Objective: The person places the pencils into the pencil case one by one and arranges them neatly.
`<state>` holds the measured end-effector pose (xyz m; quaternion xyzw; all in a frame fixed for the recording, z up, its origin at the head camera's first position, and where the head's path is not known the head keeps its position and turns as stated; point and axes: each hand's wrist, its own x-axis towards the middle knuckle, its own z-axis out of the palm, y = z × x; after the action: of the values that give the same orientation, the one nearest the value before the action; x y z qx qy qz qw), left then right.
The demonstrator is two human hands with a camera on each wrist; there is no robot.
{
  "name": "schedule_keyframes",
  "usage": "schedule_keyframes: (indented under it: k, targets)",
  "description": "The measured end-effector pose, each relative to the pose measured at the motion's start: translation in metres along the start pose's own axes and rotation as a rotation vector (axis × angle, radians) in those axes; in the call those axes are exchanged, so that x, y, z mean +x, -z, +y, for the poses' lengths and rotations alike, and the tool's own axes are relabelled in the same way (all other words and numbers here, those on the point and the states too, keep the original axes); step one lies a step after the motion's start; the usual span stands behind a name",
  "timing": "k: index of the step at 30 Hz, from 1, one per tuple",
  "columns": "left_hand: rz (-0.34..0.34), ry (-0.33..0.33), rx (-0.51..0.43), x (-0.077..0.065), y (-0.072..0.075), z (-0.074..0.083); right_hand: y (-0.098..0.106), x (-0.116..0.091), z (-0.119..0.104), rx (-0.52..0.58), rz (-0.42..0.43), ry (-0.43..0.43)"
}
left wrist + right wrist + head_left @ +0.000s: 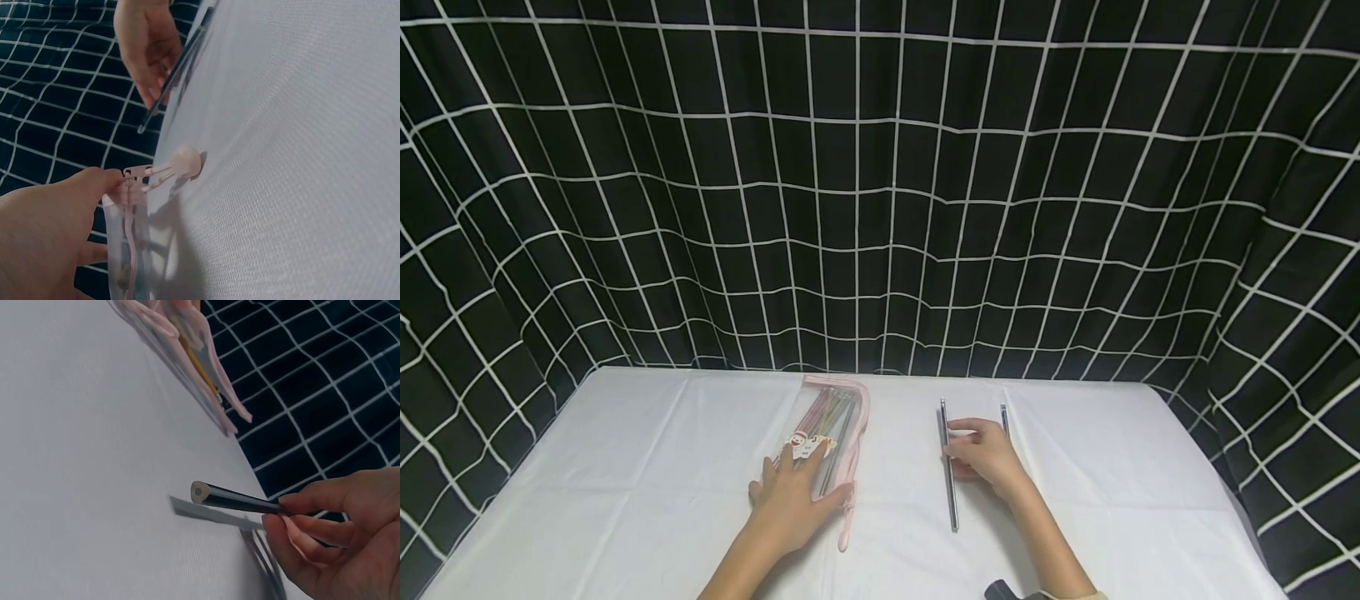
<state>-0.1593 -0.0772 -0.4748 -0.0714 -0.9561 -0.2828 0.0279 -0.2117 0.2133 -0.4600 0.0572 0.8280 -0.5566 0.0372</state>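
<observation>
A clear pencil pouch (859, 425) with pink edging lies on the white table, with several pencils (831, 408) visible inside. On top of it, my left hand (793, 500) rests with spread fingers, its thumb near the pink zipper end. A round pink pull (185, 161) hangs from the zipper in the left wrist view. To the right, my right hand (988, 454) pinches a dark pencil (950, 487) between thumb and fingers. Its flat, unsharpened end (199, 492) faces the camera in the right wrist view. A second dark pencil (1005, 417) lies partly hidden behind that hand.
A white cloth (625, 467) with fold creases covers the table. Black curtains (880, 208) with a white grid hang along its back and sides. A dark grey object (1000, 590) shows by the right wrist at the bottom edge.
</observation>
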Motion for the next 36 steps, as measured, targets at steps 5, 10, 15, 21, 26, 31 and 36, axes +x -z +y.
schedule_keyframes:
  k: [5, 10, 15, 21, 26, 31, 36]
  targets:
    - [-0.003, -0.001, -0.001, 0.000, 0.000, -0.001, -0.007, 0.002, -0.004, -0.002, -0.004, -0.006]
    - [0.000, -0.011, 0.003, 0.001, 0.000, -0.001, -0.013, 0.003, -0.006, 0.033, -0.016, 0.000]
    - [0.002, -0.012, -0.001, 0.001, 0.001, -0.001, -0.020, 0.003, -0.011, 0.049, -0.031, 0.028]
    - [0.001, -0.003, -0.001, 0.000, 0.002, 0.000, -0.030, 0.006, -0.017, 0.064, -0.041, 0.037]
    - [-0.001, -0.001, 0.000, 0.000, 0.002, 0.000, -0.037, 0.008, -0.022, 0.094, -0.040, 0.031]
    - [-0.002, -0.001, 0.006, 0.000, 0.003, 0.000, -0.045, 0.011, -0.024, 0.117, -0.032, 0.015]
    - [-0.008, 0.006, 0.015, 0.000, 0.002, 0.000, -0.052, 0.013, -0.027, 0.155, -0.019, 0.000]
